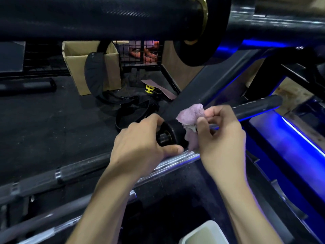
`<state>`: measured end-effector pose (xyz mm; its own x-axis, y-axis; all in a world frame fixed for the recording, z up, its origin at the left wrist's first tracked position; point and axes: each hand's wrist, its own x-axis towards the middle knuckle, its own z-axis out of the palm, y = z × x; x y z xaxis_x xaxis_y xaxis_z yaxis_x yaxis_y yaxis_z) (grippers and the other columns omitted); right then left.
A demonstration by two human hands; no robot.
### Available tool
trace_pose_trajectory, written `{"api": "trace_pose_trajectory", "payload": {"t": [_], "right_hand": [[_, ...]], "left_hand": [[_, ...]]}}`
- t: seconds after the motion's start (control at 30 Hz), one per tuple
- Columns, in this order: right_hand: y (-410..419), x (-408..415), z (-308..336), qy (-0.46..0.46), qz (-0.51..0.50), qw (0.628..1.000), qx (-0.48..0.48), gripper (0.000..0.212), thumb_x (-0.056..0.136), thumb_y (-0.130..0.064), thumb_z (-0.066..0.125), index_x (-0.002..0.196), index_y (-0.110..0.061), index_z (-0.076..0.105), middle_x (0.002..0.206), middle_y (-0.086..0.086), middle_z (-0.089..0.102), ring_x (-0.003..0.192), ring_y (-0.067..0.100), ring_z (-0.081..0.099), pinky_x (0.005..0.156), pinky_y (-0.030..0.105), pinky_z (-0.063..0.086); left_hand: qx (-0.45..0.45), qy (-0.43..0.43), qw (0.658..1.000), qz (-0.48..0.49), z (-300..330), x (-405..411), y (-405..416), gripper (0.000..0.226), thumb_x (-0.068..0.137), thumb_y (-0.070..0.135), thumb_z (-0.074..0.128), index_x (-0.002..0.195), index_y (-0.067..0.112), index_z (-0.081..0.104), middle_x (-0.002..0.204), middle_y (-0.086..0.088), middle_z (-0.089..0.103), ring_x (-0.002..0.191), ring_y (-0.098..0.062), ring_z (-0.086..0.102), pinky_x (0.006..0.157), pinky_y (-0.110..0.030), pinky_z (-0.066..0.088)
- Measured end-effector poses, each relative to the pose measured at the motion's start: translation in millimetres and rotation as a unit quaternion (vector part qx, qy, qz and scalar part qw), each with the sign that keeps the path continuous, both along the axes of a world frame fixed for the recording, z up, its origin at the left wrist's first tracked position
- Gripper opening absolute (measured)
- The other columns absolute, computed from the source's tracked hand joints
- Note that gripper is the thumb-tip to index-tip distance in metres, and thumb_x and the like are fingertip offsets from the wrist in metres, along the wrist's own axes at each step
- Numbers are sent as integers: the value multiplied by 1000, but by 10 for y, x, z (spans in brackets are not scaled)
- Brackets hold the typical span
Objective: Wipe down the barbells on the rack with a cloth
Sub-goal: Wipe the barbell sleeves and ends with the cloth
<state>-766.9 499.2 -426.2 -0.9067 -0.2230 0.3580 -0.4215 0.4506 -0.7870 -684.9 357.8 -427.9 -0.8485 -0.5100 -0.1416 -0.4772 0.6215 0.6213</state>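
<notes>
A black barbell (pixel 255 107) lies slanted on the rack, its thick end collar (pixel 168 136) near the middle of the view. My left hand (pixel 140 143) grips that end collar from the left, thumb underneath. My right hand (pixel 219 136) holds a crumpled pink cloth (pixel 190 117) bunched against the bar just right of the collar. Another barbell (pixel 73 171) with a knurled dark shaft runs below my hands from the lower left. A thick black bar with a brass-rimmed collar (pixel 105 16) crosses the top of the view.
The black rack frame (pixel 207 85) slants up to the right, lit blue along its edges (pixel 299 138). A cardboard box (pixel 75 62), a black bag (pixel 98 76) and straps lie on the dark floor behind. A white tub (pixel 204 233) sits at the bottom edge.
</notes>
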Motion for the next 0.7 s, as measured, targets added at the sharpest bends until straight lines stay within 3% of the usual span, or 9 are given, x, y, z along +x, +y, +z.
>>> {"api": "trace_pose_trajectory", "payload": {"t": [0.13, 0.2, 0.3, 0.37, 0.43, 0.53, 0.6, 0.7], "right_hand": [[-77, 1, -56, 30, 10, 1000, -1, 9, 97, -8, 62, 95, -16, 59, 71, -21, 68, 66, -5, 64, 59, 7, 41], [-155, 13, -95, 53, 7, 999, -12, 9, 98, -6, 61, 96, -15, 59, 76, -25, 68, 66, -1, 65, 59, 13, 45], [-197, -48, -100, 38, 7, 998, -47, 9, 98, -6, 61, 97, -15, 60, 76, -25, 68, 64, -2, 65, 59, 10, 46], [-109, -107, -74, 15, -17, 997, -80, 10, 97, -10, 63, 99, -20, 63, 76, -17, 70, 68, 1, 66, 65, 16, 50], [29, -102, -54, 0, -35, 994, -99, 13, 96, -14, 65, 97, -26, 62, 79, -15, 71, 72, 4, 67, 68, 18, 51], [122, 30, -73, -49, 19, 996, -74, 12, 95, -16, 69, 93, -26, 63, 79, -10, 73, 71, 11, 70, 69, 29, 53], [95, 124, -96, -55, 45, 996, -60, 14, 93, -10, 71, 91, -22, 64, 76, -9, 73, 67, 11, 70, 64, 28, 54], [-18, 102, -61, -40, 46, 996, -61, 16, 93, -3, 68, 91, -18, 64, 84, -15, 77, 78, 3, 74, 71, 25, 58]], "left_hand": [[-25, 27, 999, 26, -41, -31, 42, 78, 53, 70, 88, 115, 47, 47, 114, 17, 62, 111, -16, 57, 85, -34, 43], [-40, 32, 998, 28, -54, -41, 50, 80, 51, 70, 89, 113, 48, 45, 110, 14, 59, 107, -20, 56, 86, -36, 46], [-26, 38, 999, 19, -39, -18, 16, 77, 55, 68, 88, 116, 49, 46, 106, 19, 55, 109, -15, 53, 92, -37, 48], [17, 49, 999, 1, -7, 15, -19, 72, 65, 71, 79, 126, 46, 48, 111, 27, 58, 115, -9, 53, 98, -39, 47], [16, 5, 1000, -20, 21, 30, -34, 67, 77, 79, 62, 131, 42, 49, 123, 24, 61, 120, -12, 55, 99, -41, 47], [-11, -54, 997, -49, 35, 14, -18, 55, 85, 82, 48, 120, 39, 55, 113, 15, 68, 108, -17, 61, 93, -41, 49], [-9, -44, 998, -49, 34, 8, -7, 56, 83, 81, 51, 118, 38, 56, 112, 13, 68, 109, -17, 62, 93, -41, 50], [-15, -18, 999, -28, 4, 10, -7, 64, 77, 80, 63, 125, 39, 52, 121, 12, 67, 116, -17, 60, 95, -41, 49]]}}
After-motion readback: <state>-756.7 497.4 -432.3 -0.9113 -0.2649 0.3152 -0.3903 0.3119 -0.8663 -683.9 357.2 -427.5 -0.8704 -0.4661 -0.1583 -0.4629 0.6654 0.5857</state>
